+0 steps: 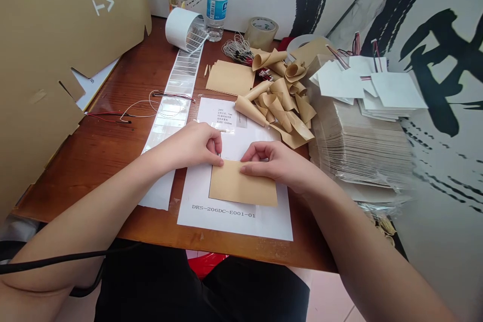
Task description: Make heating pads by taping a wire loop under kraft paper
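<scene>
A small tan rectangular sheet (245,188) lies on a white printed paper (234,224) near the table's front edge. My left hand (198,146) pinches at the sheet's upper left corner, thumb against forefinger. Along the same top edge, further right, my right hand (273,161) grips the sheet between thumb and curled fingers. The printed paper reads "DRS-206DC-E001-01" below the sheet. A clear label strip with small text lies above it, partly behind my left hand.
Left stands a cardboard box (68,20). A label roll (181,30) trails its strip down the table, with thin wires (151,105) across it. Behind are a water bottle (217,5), tape (261,32), tan sheets (230,78) and curled paper (283,105). Stacked cards (362,146) stand right.
</scene>
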{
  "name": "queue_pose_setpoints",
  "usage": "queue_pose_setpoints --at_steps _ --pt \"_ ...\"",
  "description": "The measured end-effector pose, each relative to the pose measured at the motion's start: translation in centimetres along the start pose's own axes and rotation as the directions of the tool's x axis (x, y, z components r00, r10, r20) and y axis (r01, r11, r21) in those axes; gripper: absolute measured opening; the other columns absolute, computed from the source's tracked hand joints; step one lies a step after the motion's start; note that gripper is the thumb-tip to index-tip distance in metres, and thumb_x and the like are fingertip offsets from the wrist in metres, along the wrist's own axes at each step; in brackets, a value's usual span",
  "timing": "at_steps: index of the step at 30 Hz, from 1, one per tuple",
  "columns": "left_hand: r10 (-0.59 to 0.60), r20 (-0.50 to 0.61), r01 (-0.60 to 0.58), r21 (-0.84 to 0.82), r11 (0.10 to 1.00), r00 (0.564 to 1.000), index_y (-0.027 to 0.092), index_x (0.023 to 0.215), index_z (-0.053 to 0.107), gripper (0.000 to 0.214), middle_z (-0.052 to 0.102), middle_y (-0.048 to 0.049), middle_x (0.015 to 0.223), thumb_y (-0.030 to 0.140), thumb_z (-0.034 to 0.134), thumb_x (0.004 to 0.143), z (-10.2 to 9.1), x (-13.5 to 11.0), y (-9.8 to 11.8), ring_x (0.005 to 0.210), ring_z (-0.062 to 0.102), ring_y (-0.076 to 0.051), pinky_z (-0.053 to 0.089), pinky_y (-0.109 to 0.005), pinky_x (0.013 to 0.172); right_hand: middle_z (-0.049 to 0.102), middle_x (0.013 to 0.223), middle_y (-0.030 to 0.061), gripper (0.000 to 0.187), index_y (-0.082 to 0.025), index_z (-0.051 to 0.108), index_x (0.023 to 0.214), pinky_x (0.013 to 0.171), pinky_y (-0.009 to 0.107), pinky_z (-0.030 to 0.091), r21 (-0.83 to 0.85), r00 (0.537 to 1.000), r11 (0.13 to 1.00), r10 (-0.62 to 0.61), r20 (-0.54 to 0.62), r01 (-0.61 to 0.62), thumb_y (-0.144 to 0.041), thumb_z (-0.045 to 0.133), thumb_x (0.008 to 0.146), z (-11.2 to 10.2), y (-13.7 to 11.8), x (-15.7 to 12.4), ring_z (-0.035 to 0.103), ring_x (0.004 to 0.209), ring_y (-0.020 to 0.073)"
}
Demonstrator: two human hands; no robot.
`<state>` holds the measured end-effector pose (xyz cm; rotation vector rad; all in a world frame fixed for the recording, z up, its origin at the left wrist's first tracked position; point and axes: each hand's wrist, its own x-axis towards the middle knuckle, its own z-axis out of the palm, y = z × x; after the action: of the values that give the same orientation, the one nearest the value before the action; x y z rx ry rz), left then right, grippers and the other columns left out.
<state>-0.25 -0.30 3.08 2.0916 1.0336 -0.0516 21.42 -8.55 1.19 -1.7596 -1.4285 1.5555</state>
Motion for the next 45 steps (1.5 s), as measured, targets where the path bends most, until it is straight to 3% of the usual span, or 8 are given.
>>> queue_pose_setpoints --at_steps 10,17,24,33,36,40,42,45 --pt "-0.007 -0.011 0.007 0.017 1.0 1.0 0.02 0.08 0.068 0.021 0.073 0.001 0.076 0.033 0.081 0.071 -0.1 0.0 0.2 0.075 0.064 -0.017 0.042 -0.029 0.064 0.054 0.062 -0.0047 0.027 -0.02 0.066 0.078 0.054 0.026 0.035 -0.014 1.0 1.0 0.003 -0.003 -0.003 -0.035 0.082 0.064 0.0 -0.2 0.0 0.048 0.059 0.0121" --pt "-0.008 0.106 0.003 0.038 0.999 0.994 0.022 0.094 0.067 0.032 0.069 0.0013 0.082 0.031 0.081 0.067 -1.1 -0.4 -0.4 0.082 0.064 -0.018 0.042 -0.027 0.063 0.054 0.063 -0.0045 0.025 -0.02 0.065 0.078 0.054 0.026 0.036 -0.014 1.0 1.0 0.024 0.006 -0.024 -0.034 0.081 0.065 0.1 -0.1 0.0 0.049 0.059 0.0124" --pt "-0.02 0.091 0.014 0.068 0.998 0.996 0.022 0.094 0.066 0.033 0.068 -0.0009 0.088 0.037 0.081 0.068 -0.8 -0.5 -0.2 0.084 0.063 -0.019 0.043 -0.028 0.063 0.052 0.061 -0.0055 0.025 -0.021 0.064 0.077 0.054 0.027 0.035 -0.018 1.0 1.0 0.026 0.004 -0.026 -0.035 0.08 0.065 0.2 -0.3 -0.2 0.047 0.058 0.0123" --pt "0.0 -0.006 0.0 0.127 0.992 1.0 0.022 0.09 0.061 0.037 0.067 -0.0011 0.088 0.047 0.08 0.07 0.4 -0.5 0.0 0.08 0.06 -0.02 0.039 -0.029 0.061 0.053 0.063 -0.005 0.024 -0.021 0.065 0.079 0.054 0.028 0.035 -0.053 1.0 0.999 0.0 0.001 0.0 -0.035 0.079 0.066 0.2 0.0 0.0 0.048 0.059 0.0129" --pt "0.073 -0.014 -0.07 0.159 0.985 0.997 0.021 0.085 0.059 0.03 0.065 -0.0008 0.088 0.04 0.079 0.074 0.6 -0.5 0.0 0.082 0.058 -0.019 0.039 -0.029 0.065 0.053 0.064 -0.0047 0.025 -0.02 0.065 0.081 0.055 0.027 0.036 -0.069 1.0 0.998 -0.004 -0.006 0.003 -0.036 0.078 0.067 0.2 -0.1 0.0 0.048 0.06 0.0128" --pt "0.301 0.045 -0.303 0.221 0.927 0.953 0.019 0.081 0.059 0.007 0.063 -0.0013 0.091 0.013 0.059 0.083 1.4 -1.0 0.6 0.085 0.057 -0.016 0.041 -0.029 0.072 0.052 0.064 -0.0052 0.028 -0.02 0.063 0.083 0.053 0.027 0.035 -0.096 1.0 0.995 -0.01 -0.018 0.008 -0.037 0.078 0.066 0.3 -0.1 -0.1 0.047 0.059 0.0123" --pt "0.332 0.133 -0.353 0.196 0.915 0.934 0.019 0.083 0.063 0.019 0.062 -0.0014 0.093 0.006 0.049 0.084 2.0 -1.3 1.0 0.081 0.057 -0.014 0.041 -0.028 0.07 0.052 0.065 -0.0056 0.028 -0.021 0.062 0.086 0.053 0.026 0.035 -0.128 0.999 0.992 -0.02 -0.032 0.015 -0.036 0.076 0.067 0.3 -0.2 -0.1 0.046 0.059 0.012" --pt "0.316 0.235 -0.359 0.17 0.918 0.919 0.018 0.087 0.068 0.026 0.064 -0.0029 0.099 0.002 0.047 0.084 3.0 -1.5 1.8 0.082 0.059 -0.014 0.044 -0.027 0.073 0.052 0.067 -0.0055 0.026 -0.021 0.061 0.086 0.056 0.027 0.035 -0.218 0.994 0.974 -0.079 -0.069 0.062 -0.035 0.074 0.069 0.4 -0.4 -0.3 0.046 0.061 0.0122"
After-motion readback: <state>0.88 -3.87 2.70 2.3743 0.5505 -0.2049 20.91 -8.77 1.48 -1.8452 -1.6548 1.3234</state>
